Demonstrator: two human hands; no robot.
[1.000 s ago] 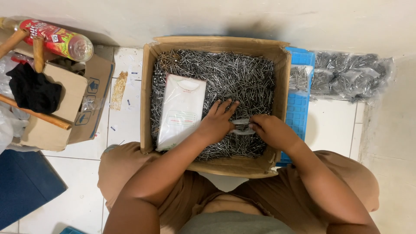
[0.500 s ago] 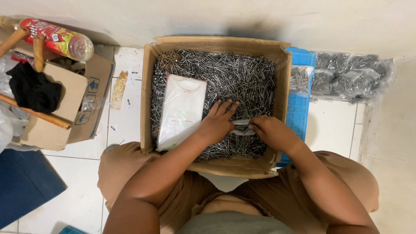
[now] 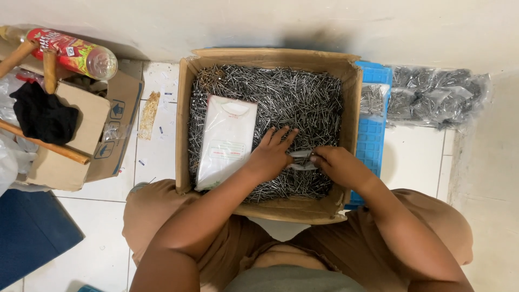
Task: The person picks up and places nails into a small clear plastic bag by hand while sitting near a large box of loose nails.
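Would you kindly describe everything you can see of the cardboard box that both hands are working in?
The cardboard box is brown, rectangular and open-topped, its flaps spread outward. It sits on the white tiled floor against the wall, between the person's knees. It is filled with a mass of thin grey metal nails, with a white flat packet lying on them at its left side. The left hand and the right hand rest inside on the nails. A blue tray adjoins its right wall.

The right hand (image 3: 338, 165) hides most of its small nail bundle (image 3: 300, 160).
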